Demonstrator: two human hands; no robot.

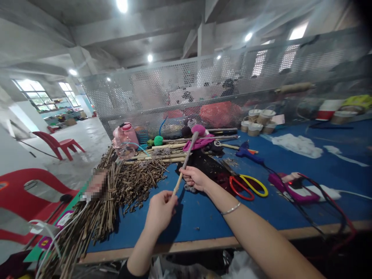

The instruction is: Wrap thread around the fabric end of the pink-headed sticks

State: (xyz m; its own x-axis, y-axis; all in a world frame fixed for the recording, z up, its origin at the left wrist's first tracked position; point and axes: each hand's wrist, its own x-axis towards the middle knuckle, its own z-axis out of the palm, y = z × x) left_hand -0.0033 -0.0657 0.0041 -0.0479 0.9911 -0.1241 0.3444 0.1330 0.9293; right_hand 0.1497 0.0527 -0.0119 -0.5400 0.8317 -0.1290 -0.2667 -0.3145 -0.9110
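My left hand is closed round the lower, pale end of a thin stick held at a slant over the table. Higher up, my right hand pinches the same stick, where its surface turns from bare wood to a greyish covering. The stick's far tip overlaps a magenta ball; I cannot tell whether they touch. Beyond my right hand lies black cloth with scraps on it. Scissors with a red and a yellow handle loop rest right of that hand.
Bundled dry twigs cover the table's left side. A pink jug, a green ball and more sticks lie behind. To the right are a blue glue gun, a magenta cabled device, paper cups and white fluff.
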